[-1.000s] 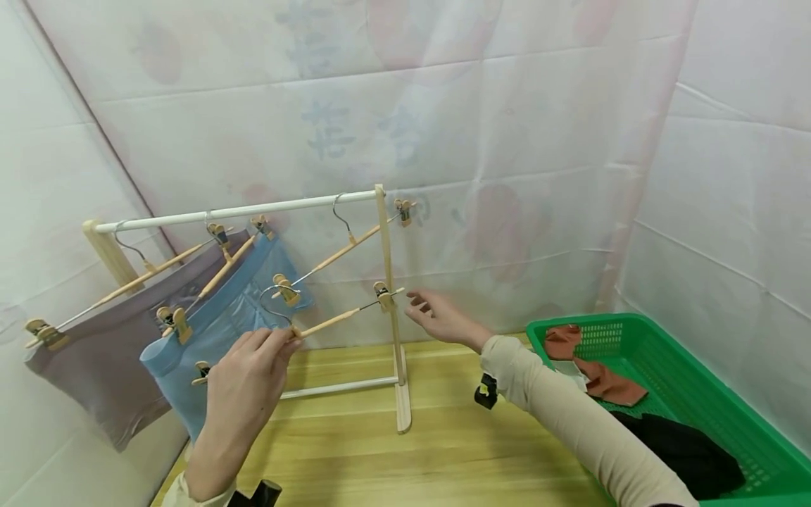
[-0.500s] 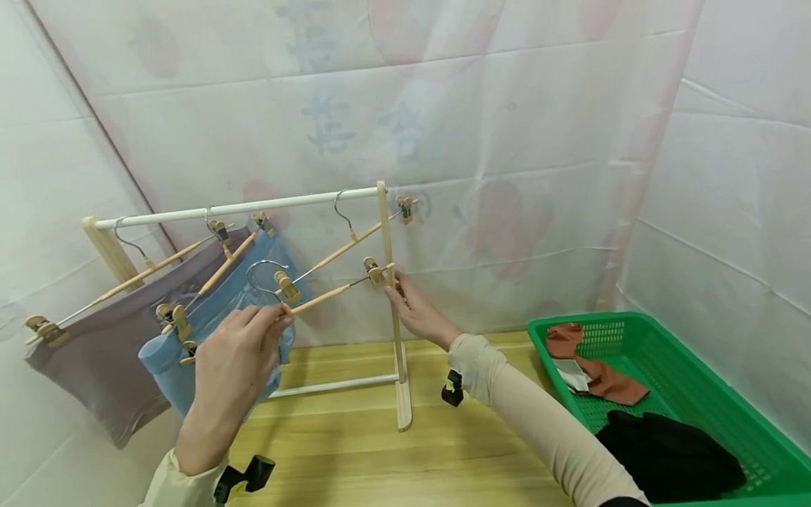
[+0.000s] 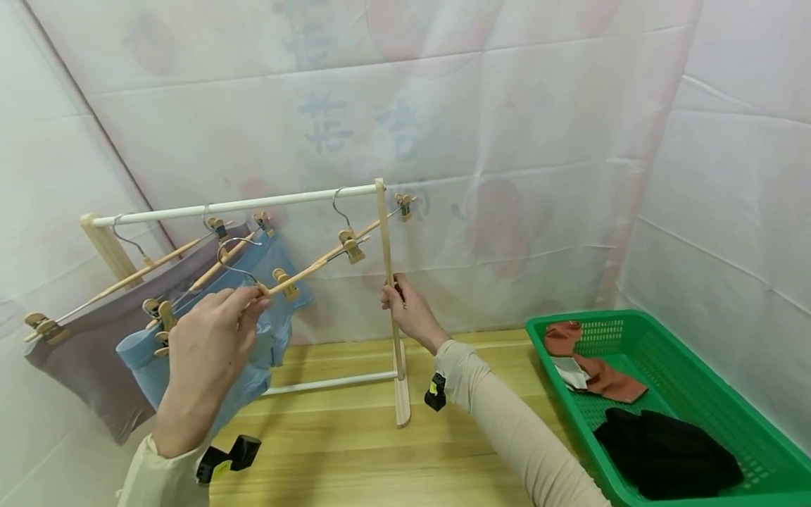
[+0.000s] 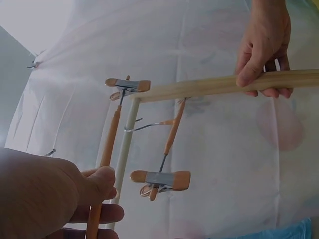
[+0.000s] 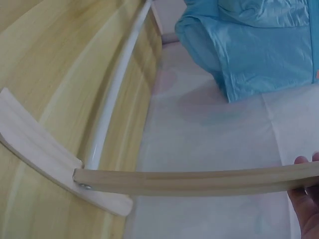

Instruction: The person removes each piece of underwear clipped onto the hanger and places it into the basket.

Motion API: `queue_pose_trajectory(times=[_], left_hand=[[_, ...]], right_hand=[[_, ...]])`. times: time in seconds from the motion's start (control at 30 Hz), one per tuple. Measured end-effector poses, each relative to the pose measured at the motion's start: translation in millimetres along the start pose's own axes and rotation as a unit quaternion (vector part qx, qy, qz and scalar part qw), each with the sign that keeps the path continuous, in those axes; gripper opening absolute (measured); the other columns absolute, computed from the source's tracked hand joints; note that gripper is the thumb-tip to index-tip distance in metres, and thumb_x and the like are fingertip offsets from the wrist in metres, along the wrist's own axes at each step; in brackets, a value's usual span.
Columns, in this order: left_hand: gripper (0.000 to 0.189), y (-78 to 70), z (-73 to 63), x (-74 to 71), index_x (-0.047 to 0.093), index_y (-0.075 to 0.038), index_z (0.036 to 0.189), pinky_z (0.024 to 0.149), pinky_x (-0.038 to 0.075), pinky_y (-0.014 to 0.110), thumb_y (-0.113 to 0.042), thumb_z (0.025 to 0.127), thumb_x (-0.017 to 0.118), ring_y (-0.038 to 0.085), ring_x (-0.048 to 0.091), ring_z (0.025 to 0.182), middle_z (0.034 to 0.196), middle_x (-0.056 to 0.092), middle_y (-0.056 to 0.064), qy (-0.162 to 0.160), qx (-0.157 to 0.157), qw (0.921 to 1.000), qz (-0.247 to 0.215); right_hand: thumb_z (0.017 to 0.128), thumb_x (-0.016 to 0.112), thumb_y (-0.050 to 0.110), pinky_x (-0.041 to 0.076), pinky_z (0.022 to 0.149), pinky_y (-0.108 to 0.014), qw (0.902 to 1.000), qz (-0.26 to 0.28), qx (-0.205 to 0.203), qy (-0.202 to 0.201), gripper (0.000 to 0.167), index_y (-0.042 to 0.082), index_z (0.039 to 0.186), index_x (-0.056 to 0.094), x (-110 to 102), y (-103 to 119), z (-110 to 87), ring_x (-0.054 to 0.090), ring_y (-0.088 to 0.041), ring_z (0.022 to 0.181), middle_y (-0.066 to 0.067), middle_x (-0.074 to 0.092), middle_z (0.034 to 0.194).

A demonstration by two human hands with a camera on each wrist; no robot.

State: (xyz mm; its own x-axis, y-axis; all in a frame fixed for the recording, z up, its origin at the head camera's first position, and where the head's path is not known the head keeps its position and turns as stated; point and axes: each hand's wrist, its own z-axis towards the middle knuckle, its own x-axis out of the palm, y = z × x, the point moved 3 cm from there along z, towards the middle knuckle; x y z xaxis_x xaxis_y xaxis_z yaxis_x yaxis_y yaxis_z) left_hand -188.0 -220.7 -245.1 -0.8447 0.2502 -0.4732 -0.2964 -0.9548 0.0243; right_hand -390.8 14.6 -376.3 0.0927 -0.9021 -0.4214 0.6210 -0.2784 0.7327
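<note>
In the head view my left hand [image 3: 209, 352] pinches a wooden clip hanger [image 3: 298, 276] by its bar, just under the metal hook. One clip [image 3: 351, 246] shows at its far end; the near end is hidden behind the hand. The left wrist view shows the thumb and fingers round the bar [image 4: 110, 134]. The held hanger overlaps another clip hanger [image 3: 374, 227], which hangs on the rack rail [image 3: 285, 201] with nothing clipped to it. My right hand [image 3: 412, 308] grips the right wooden upright [image 3: 387, 239] of the rack; in the right wrist view its fingers wrap the upright [image 5: 199, 182].
A light blue garment [image 3: 279, 257] and a greyish purple garment [image 3: 95, 373] hang from clip hangers on the rack's left. On the wooden table [image 3: 355, 458], to the right, stands a green basket [image 3: 703, 373] holding rust-coloured cloth [image 3: 611, 382] and black cloth [image 3: 665, 451].
My left hand has carried the hanger up and to the left. My right hand has moved left from beside the hanger's clip and taken hold of the upright.
</note>
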Motion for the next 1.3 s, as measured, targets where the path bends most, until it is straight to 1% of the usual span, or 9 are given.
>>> queue_pose_trajectory(times=[0.13,0.27,0.5,0.6,0.73,0.87,1.03,1.2,1.3], left_hand=[[0.012,2.7,2.6,-3.9,0.077,-0.004,0.096,0.041,0.039,0.038,-0.014,0.089,0.077,0.029,0.059,0.053,0.078,0.075,0.015,-0.005,-0.008,0.9999,0.009],[0.012,6.4,6.3,-7.7,0.077,-0.005,0.096,0.037,0.033,0.037,-0.016,0.09,0.077,0.03,0.056,0.048,0.076,0.074,0.016,-0.005,-0.026,0.9993,0.027],[0.012,16.4,20.4,-4.0,0.078,-0.007,0.097,0.035,0.02,0.03,-0.018,0.093,0.074,0.023,0.039,0.039,0.067,0.069,0.019,0.042,-0.082,0.9946,0.047],[0.013,20.1,25.5,0.2,0.077,-0.008,0.096,0.036,0.02,0.034,-0.02,0.095,0.072,0.03,0.042,0.039,0.067,0.068,0.019,0.059,-0.105,0.9913,0.054],[0.015,21.0,27.2,3.0,0.077,-0.009,0.096,0.037,0.022,0.039,-0.022,0.097,0.069,0.038,0.046,0.043,0.064,0.064,0.018,0.063,-0.128,0.9875,0.068],[0.014,16.6,29.6,1.5,0.079,-0.009,0.097,0.037,0.022,0.039,-0.02,0.096,0.071,0.038,0.046,0.045,0.062,0.061,0.017,0.05,-0.127,0.9867,0.088],[0.013,8.0,43.9,3.6,0.081,-0.01,0.097,0.036,0.025,0.04,-0.018,0.094,0.072,0.04,0.051,0.049,0.066,0.065,0.019,0.039,-0.113,0.9881,0.096],[0.015,5.1,61.4,13.1,0.08,-0.008,0.096,0.037,0.028,0.041,-0.019,0.094,0.072,0.037,0.049,0.047,0.064,0.064,0.019,0.055,-0.109,0.9863,0.111],[0.014,5.6,70.9,22.6,0.08,-0.007,0.095,0.038,0.033,0.047,-0.018,0.094,0.072,0.04,0.053,0.049,0.068,0.067,0.021,0.074,-0.111,0.9847,0.112]], right_hand=[[0.111,0.037,0.039,0.061,0.082,-0.039,0.9999,0.012,0.0,0.003,0.031,0.016,0.122,0.053,-2,-1,-0.8,0.072,-0.022,0.095,-0.015,0.067,0.104],[0.111,0.037,0.039,0.061,0.083,-0.04,0.9999,0.016,0.0,0.002,0.03,0.016,0.121,0.053,-4,-2,-1.9,0.072,-0.022,0.094,-0.014,0.067,0.103],[0.11,0.038,0.039,0.06,0.084,-0.039,0.9998,0.021,0.001,0.002,0.029,0.017,0.12,0.053,-4,-2,-0.7,0.071,-0.023,0.094,-0.019,0.066,0.105],[0.11,0.039,0.037,0.06,0.082,-0.038,0.9996,0.028,-0.002,0.001,0.028,0.015,0.119,0.054,-2,-1,0.1,0.071,-0.022,0.093,-0.02,0.066,0.105],[0.111,0.039,0.035,0.06,0.08,-0.035,0.9996,0.027,-0.004,0.004,0.027,0.014,0.119,0.055,2,-2,-0.9,0.071,-0.019,0.091,-0.017,0.068,0.103],[0.111,0.038,0.035,0.06,0.079,-0.034,0.9997,0.022,-0.001,0.007,0.029,0.013,0.12,0.054,3,-2,-3.0,0.071,-0.02,0.091,-0.016,0.068,0.103],[0.111,0.039,0.037,0.061,0.081,-0.038,0.9994,0.033,0.002,-0.001,0.028,0.016,0.12,0.054,-1,-1,-2.4,0.072,-0.024,0.093,-0.017,0.067,0.104],[0.11,0.039,0.041,0.061,0.083,-0.038,0.9994,0.034,0.005,0.005,0.03,0.018,0.121,0.054,-1,-2,1.1,0.071,-0.018,0.093,-0.009,0.067,0.101],[0.11,0.039,0.041,0.06,0.082,-0.038,0.9995,0.03,0.006,0.005,0.031,0.017,0.121,0.054,0,-3,0.8,0.07,-0.016,0.092,-0.006,0.067,0.1]])
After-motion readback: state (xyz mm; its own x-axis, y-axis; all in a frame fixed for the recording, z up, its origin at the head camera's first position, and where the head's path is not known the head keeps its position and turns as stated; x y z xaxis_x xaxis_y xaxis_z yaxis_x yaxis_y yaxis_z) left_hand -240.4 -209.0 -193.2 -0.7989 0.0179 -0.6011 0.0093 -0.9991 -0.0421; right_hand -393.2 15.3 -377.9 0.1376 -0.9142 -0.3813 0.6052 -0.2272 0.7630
